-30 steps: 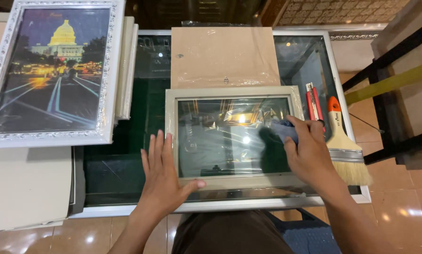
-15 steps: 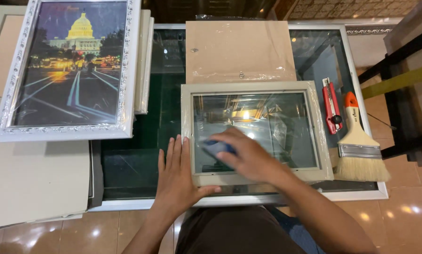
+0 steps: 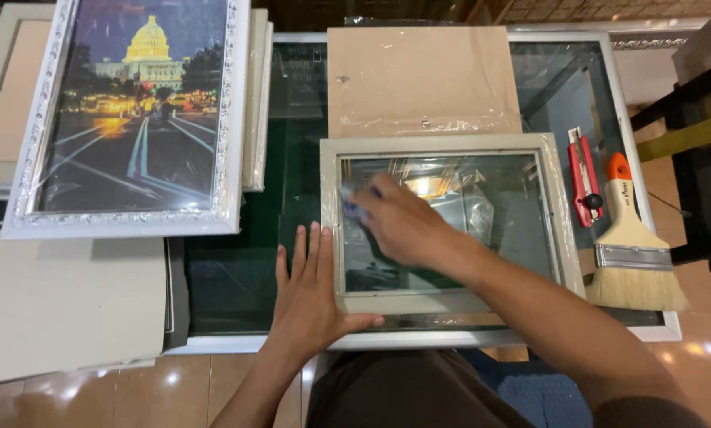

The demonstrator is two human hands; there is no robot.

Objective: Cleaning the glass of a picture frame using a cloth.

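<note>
While left hand [image 3: 312, 297] lies flat, fingers apart | right hand [image 3: 395, 222] presses blue cloth [image 3: 354, 208] on frame glass [image 3: 490, 214]

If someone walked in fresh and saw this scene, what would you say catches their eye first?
Probably the large silver-framed night picture of a lit domed building, lying at the far left on stacked boards. Next, at the centre of the glass table, the right hand presses a blue cloth on the glass of a pale frame while the left hand lies flat on its near-left corner. To the right lie a red utility knife and an orange-handled brush.
</note>
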